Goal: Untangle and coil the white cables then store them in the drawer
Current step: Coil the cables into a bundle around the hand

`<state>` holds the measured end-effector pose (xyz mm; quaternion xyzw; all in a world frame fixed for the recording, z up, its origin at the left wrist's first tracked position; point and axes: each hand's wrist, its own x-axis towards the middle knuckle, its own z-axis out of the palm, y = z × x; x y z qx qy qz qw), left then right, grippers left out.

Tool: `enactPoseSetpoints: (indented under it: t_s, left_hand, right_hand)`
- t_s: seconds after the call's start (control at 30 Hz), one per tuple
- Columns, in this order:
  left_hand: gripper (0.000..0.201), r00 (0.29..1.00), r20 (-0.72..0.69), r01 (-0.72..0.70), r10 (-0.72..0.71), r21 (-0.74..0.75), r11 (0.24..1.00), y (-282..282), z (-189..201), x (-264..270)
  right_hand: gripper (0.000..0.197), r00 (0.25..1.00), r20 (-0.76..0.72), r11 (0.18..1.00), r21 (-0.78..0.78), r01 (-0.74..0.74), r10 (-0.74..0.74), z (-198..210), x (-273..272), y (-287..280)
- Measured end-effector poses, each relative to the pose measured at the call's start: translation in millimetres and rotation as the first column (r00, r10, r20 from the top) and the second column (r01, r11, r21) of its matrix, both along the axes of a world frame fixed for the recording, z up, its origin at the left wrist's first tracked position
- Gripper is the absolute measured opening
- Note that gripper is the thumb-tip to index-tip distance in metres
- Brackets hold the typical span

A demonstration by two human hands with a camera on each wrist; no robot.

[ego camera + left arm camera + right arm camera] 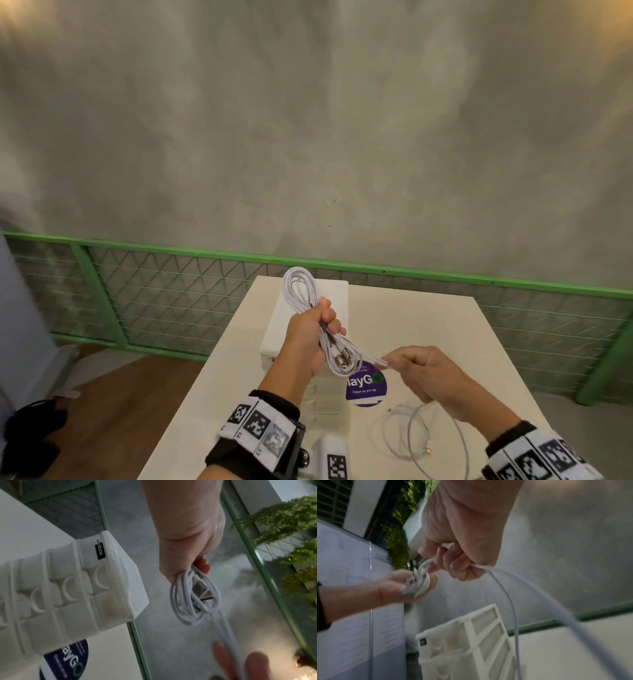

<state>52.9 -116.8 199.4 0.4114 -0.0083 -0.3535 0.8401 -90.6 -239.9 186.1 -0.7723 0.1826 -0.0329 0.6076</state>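
Mid-coil step. Left hand (310, 337) grips the coiled bundle (301, 291) by its middle, held up over the white drawer unit (339, 298) at the far left of the table (428, 325). Right hand (428, 373) pinches a strand running off the bundle's near end. Loose cable (421, 435) lies on the table near right, not yet coiled. Drawers look closed. Next, my read: wrap or tuck that tail to lock the coil, then free one hand to pull a drawer open. Risk: loops springing apart if the grip eases.
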Motion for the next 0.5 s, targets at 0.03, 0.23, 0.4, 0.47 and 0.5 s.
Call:
enactPoseSetpoints:
  t_s: [0.03,0.23,0.4,0.47,0.5]
  left_hand:
    - [0.033,1.000,0.014,-0.013,0.013,0.023,1.000,-1,0,-1]
    - [0.033,0.998,0.005,-0.064,0.064,0.007,0.998,-1,7,2]
    - [0.030,0.995,-0.049,-0.085,0.084,-0.013,0.996,2,9,2]
    - [0.029,0.988,-0.102,-0.117,0.111,-0.054,0.992,4,10,5]
    - [0.029,0.984,-0.131,-0.130,0.119,-0.083,0.988,5,10,7]
  right_hand:
    - [0.039,1.000,-0.009,0.999,-0.034,-0.022,0.022,4,-1,-1]
    - [0.029,1.000,-0.002,0.997,-0.078,0.009,-0.009,5,-1,-3]
    - [0.029,0.996,0.002,0.965,-0.247,0.084,-0.086,-1,4,1]
    - [0.026,0.997,0.023,0.924,-0.374,0.083,-0.080,-6,6,3]
    - [0.024,0.998,0.022,0.908,-0.414,0.069,-0.065,-9,7,4]
